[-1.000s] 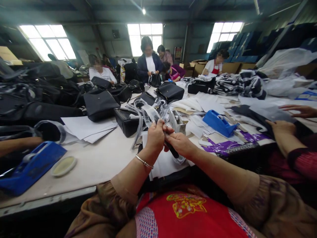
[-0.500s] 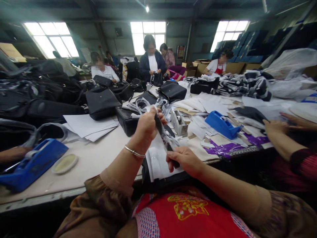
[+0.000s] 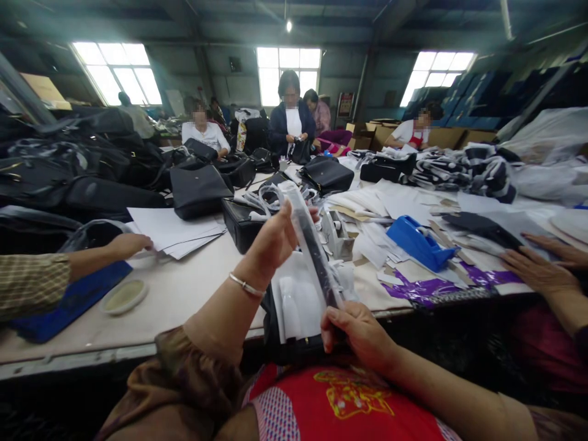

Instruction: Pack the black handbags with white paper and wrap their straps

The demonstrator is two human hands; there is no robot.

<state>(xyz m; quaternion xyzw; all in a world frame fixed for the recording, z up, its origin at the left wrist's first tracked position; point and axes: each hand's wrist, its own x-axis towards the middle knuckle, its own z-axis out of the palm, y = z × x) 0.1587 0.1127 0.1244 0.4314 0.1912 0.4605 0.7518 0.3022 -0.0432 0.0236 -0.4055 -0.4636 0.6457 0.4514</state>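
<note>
Before the grey dispenser (image 3: pixel 342 246), my left hand (image 3: pixel 272 240) and right hand (image 3: pixel 362 334) grip a black strap (image 3: pixel 313 254), its middle already in clear film (image 3: pixel 293 195), its ends too hidden to judge.

Brown sleeves (image 3: pixel 197 367), silver bangle (image 3: pixel 247 285), red apron (image 3: pixel 321 413)

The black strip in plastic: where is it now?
In the head view, the strip is near the centre, held by the left hand and right hand, left of the grey tape dispenser.
</note>
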